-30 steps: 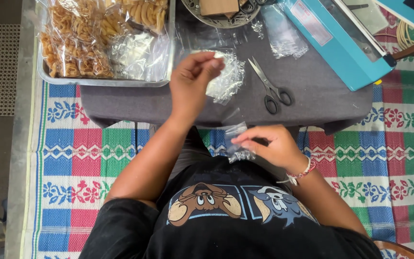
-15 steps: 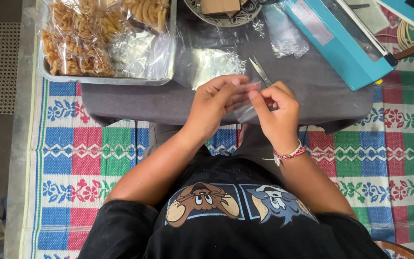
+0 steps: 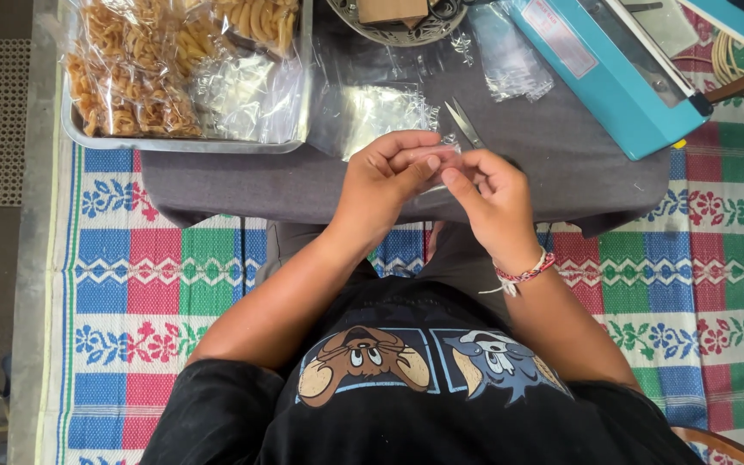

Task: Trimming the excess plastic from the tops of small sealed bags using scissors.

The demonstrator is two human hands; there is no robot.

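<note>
A metal tray (image 3: 182, 142) of bagged fried snacks (image 3: 131, 77) sits far left on the grey table (image 3: 561, 172); the left hand (image 3: 385, 185) and right hand (image 3: 492, 202) pinch a small clear bag (image 3: 441, 172) between fingertips above the table's near edge, seemingly parting its mouth; scissors (image 3: 465, 125) and a blue heat sealer (image 3: 622, 73) lie within reach.

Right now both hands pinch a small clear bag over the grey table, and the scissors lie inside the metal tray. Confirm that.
Not quite. In the head view the scissors lie on the grey table, outside the metal tray. Left hand and right hand do pinch the small clear bag.
</note>
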